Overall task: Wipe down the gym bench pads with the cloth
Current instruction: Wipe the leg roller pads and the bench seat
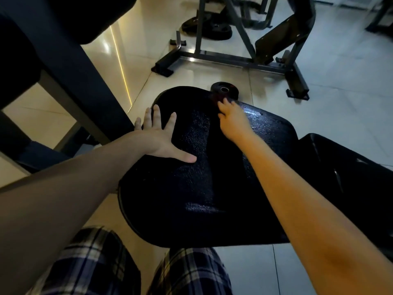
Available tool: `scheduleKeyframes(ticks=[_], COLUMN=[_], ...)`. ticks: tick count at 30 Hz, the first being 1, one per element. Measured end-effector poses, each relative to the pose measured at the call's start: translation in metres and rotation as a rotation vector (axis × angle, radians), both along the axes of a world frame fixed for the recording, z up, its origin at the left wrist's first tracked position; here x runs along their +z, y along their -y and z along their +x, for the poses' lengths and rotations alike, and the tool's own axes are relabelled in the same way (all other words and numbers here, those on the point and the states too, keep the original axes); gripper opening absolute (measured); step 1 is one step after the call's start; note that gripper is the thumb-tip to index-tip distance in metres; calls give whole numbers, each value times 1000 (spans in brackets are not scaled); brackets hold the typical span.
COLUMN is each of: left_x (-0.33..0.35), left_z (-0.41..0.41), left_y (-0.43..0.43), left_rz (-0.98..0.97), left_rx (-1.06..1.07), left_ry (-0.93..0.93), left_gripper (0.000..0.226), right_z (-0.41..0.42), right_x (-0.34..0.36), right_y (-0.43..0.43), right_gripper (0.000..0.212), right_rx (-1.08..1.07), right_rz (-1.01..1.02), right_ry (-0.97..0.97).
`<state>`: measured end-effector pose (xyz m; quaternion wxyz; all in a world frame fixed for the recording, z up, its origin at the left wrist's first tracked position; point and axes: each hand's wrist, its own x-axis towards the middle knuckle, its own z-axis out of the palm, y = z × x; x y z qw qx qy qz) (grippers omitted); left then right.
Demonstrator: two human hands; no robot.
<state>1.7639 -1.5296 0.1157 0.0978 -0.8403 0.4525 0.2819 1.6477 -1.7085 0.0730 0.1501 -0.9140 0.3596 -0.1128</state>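
My legs: plaid pants [95, 262] with dark blue and white squares, at the very bottom, closest to me.
Big pad: the black bench pad [191, 188] sits just past my knees. It is wide with round corners. It is bumpy like leather and shiny where the light hits it.
Left hand: my left hand [157, 137] lies flat on the near left part of the pad. The fingers are straight and spread wide, and it holds nothing.
Right hand: my right hand [231, 120] reaches to the far edge of the pad. Its fingers bend down over something dark there. It is too blurry, so I cannot tell if it grips anything.
Second pad: another black pad [340, 177] is just beside the big one on the right.
Floor: pale shiny tiles [340, 103] all around.
Round weight: a black weight plate [225, 90] with a hole in the middle lies on the floor, just past my right fingers.
Left side: a dark padded bench [53, 50] on a grey metal leg blocks the left.
Far away: a grey metal frame [223, 58] stands on the floor, with more black plates [217, 28] behind it.
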Motion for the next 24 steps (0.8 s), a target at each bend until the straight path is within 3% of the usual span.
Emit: scheduleKeyframes(ticks=[4, 7, 11, 18, 24], left_x=[9, 12, 5, -7, -6], left_z=[-6, -8, -21, -28, -29], left_y=[11, 22, 40, 58, 59], left_rz=[61, 57, 11, 50, 39], left_rx=[-32, -45, -141, -99, -90], left_ry=[117, 104, 73, 72, 68], left_gripper=[149, 146, 140, 142, 141], right_z=[-85, -120, -84, -4, -26], right_x=[-4, -5, -7, -3, 0], right_y=[-71, -88, -45, 56, 35], right_gripper=[48, 48, 48, 47, 48], right_rx=[97, 131, 43, -154, -30], right_rz=[60, 80, 37, -12, 3], right_ry=[67, 68, -5, -68, -46])
